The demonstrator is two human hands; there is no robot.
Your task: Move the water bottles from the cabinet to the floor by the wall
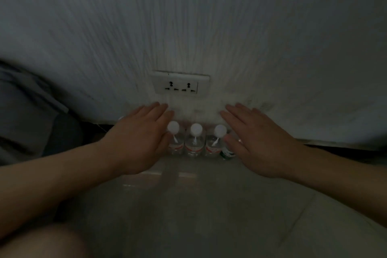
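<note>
Left grip point(140, 134): my fingers lie straight and hold nothing, at 9 o'clock of the bottle row, with the thumb just beside the left cap.
Right grip point(251, 138): my fingers lie straight and hold nothing, at 3 o'clock of the row.
Water bottles point(193, 142): 3 stand upright, white-capped and red-labelled, side by side on the floor point(199, 205) against the wall point(188, 27), at 12 o'clock from me.
Green-label bottle point(227, 154): partly hidden under my right thumb.
Socket point(181, 86): 2 outlets on the wall, at 12 o'clock of the row.

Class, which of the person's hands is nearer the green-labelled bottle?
Right. The right hand partly covers the green-labelled bottle from above; the left hand is at the row's far end, past three red-labelled bottles.
</note>
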